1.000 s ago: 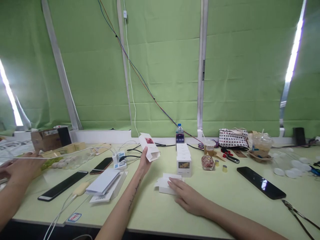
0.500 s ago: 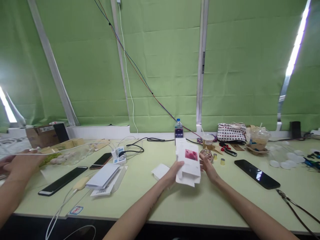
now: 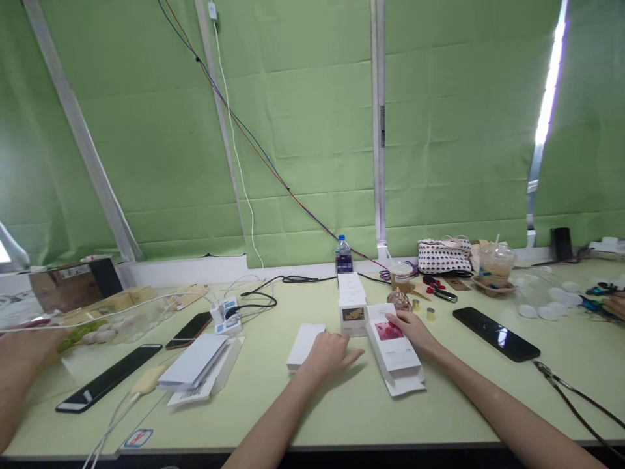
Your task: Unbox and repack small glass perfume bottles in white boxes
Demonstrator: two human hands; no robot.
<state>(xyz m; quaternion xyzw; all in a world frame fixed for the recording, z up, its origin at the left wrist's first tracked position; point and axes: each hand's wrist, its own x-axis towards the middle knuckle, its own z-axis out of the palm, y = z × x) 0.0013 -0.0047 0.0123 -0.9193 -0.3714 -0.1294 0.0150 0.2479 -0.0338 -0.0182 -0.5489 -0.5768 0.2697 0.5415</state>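
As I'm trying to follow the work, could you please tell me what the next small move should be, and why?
Probably bring the left hand to the red-pictured box and fold in its near flap: that flap juts out, while the right hand touches the box farther up.

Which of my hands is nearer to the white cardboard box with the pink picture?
Right. Your right hand has its fingers on the pink-picture box; your left hand is left of it, at the plain white box.

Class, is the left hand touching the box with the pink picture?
No, the right hand is on that box, the left hand by the plain box.
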